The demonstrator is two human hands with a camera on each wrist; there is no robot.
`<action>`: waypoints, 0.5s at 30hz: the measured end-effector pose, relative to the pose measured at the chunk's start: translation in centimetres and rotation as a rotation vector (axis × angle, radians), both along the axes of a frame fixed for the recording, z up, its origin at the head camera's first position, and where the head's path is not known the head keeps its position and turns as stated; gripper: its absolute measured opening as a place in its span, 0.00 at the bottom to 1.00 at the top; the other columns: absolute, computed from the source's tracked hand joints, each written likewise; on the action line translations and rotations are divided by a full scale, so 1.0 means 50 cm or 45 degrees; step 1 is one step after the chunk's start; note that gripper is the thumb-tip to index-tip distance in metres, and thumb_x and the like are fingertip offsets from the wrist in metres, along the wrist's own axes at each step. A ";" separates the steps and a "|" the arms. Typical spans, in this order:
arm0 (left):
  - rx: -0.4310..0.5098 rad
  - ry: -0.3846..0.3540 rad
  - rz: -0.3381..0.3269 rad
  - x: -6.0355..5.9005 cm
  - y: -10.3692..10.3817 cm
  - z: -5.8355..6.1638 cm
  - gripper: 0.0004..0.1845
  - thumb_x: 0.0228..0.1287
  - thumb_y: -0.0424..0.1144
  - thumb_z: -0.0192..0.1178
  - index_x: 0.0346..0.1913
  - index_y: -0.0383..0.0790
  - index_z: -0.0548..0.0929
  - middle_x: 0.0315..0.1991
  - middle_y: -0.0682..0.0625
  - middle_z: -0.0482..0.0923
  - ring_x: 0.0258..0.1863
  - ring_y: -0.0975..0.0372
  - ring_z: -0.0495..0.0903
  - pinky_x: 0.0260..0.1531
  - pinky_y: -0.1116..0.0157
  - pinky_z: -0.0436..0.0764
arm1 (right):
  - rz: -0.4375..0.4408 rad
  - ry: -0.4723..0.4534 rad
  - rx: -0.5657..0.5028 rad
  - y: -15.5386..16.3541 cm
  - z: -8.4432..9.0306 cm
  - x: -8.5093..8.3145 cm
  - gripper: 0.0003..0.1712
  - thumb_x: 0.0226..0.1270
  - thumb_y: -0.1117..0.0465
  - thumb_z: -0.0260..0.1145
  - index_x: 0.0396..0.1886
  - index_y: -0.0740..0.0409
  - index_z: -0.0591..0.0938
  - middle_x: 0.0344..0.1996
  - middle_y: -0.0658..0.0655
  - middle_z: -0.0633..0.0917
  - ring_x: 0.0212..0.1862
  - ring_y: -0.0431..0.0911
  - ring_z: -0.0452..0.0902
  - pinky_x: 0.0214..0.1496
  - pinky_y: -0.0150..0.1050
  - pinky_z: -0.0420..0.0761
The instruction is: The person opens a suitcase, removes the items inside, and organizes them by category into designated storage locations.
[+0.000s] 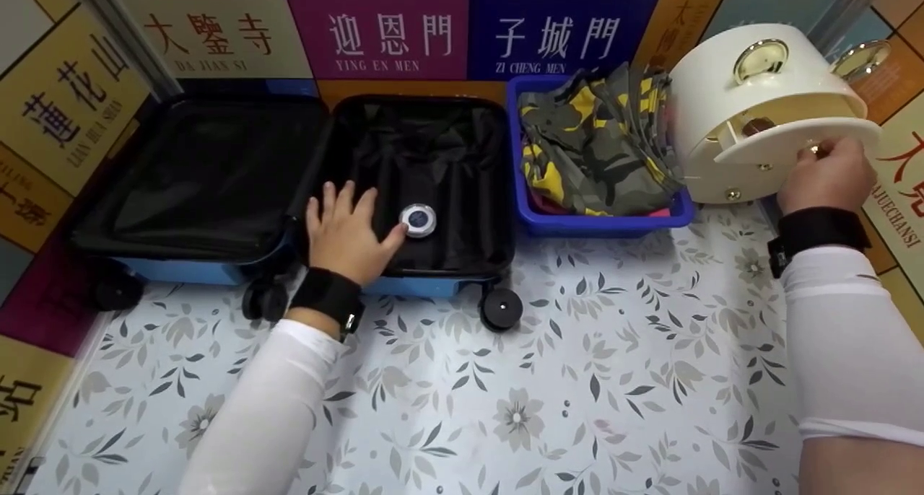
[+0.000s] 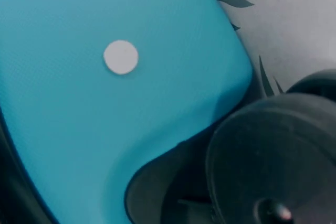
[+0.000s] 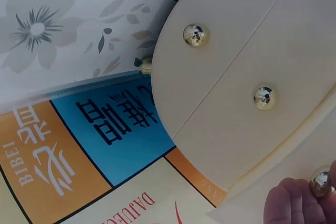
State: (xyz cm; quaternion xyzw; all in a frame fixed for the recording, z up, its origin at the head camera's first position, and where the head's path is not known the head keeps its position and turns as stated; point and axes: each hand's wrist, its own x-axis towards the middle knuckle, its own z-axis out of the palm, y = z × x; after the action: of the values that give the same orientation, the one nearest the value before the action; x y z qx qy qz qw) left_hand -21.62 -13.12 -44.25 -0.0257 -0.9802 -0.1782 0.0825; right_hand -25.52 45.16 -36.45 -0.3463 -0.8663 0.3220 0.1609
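My left hand point(image 1: 350, 235) lies with fingers spread over the near edge of an open suitcase, across its black-lined right half point(image 1: 462, 185). Its thumb tip is right at a small round silver-rimmed disc with a dark centre point(image 1: 418, 221). At the right, my right hand point(image 1: 830, 176) pinches the gold knob point(image 3: 320, 181) of a top drawer point(image 1: 779, 140) on a round white cabinet point(image 1: 704, 84). That drawer stands pulled out, with a dark reddish-brown thing point(image 1: 758, 125) inside. In the left wrist view, the suitcase's blue shell point(image 2: 121, 108) and a black wheel point(image 2: 278, 156) show.
The suitcase's other black half point(image 1: 202, 170) lies at the left. Between suitcase and cabinet stands a blue bin point(image 1: 599, 224) of folded camouflage clothes point(image 1: 599, 149). Gold lower knobs point(image 3: 195, 35) dot the cabinet front. Printed panels point(image 1: 375, 37) wall the floral-patterned surface point(image 1: 548, 379).
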 end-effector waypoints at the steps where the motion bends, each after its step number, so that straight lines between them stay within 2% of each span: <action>1: 0.004 0.002 -0.001 0.000 0.001 0.000 0.44 0.68 0.68 0.60 0.77 0.44 0.72 0.82 0.36 0.60 0.85 0.39 0.46 0.82 0.37 0.42 | 0.023 -0.001 0.014 0.002 0.001 -0.004 0.23 0.83 0.50 0.54 0.72 0.47 0.75 0.69 0.53 0.78 0.74 0.49 0.70 0.80 0.41 0.67; 5: 0.010 0.008 -0.003 0.001 0.001 -0.001 0.44 0.67 0.68 0.60 0.77 0.44 0.72 0.82 0.36 0.60 0.85 0.39 0.47 0.82 0.37 0.42 | 0.129 -0.024 0.089 0.005 0.001 -0.015 0.25 0.85 0.52 0.51 0.73 0.55 0.75 0.71 0.62 0.78 0.74 0.56 0.70 0.80 0.49 0.66; 9: 0.005 0.005 -0.001 0.001 -0.001 -0.002 0.44 0.67 0.68 0.60 0.77 0.44 0.72 0.82 0.36 0.60 0.85 0.39 0.47 0.82 0.37 0.42 | 0.223 -0.058 0.161 0.003 0.000 -0.023 0.28 0.85 0.55 0.47 0.77 0.58 0.71 0.74 0.67 0.75 0.74 0.62 0.69 0.79 0.57 0.66; 15: -0.009 -0.004 0.003 -0.002 -0.002 -0.002 0.44 0.68 0.69 0.59 0.77 0.45 0.72 0.82 0.36 0.60 0.85 0.39 0.47 0.82 0.37 0.42 | 0.294 -0.092 0.199 0.000 0.001 -0.034 0.27 0.82 0.59 0.45 0.73 0.63 0.70 0.68 0.71 0.76 0.66 0.65 0.71 0.70 0.61 0.68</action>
State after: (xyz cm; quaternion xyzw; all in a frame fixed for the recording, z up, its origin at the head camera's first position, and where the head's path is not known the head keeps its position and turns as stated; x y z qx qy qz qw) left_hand -21.72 -13.24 -44.32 -0.0245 -0.9810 -0.1745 0.0813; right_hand -27.24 45.14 -36.40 -0.2421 -0.9281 0.2571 0.1182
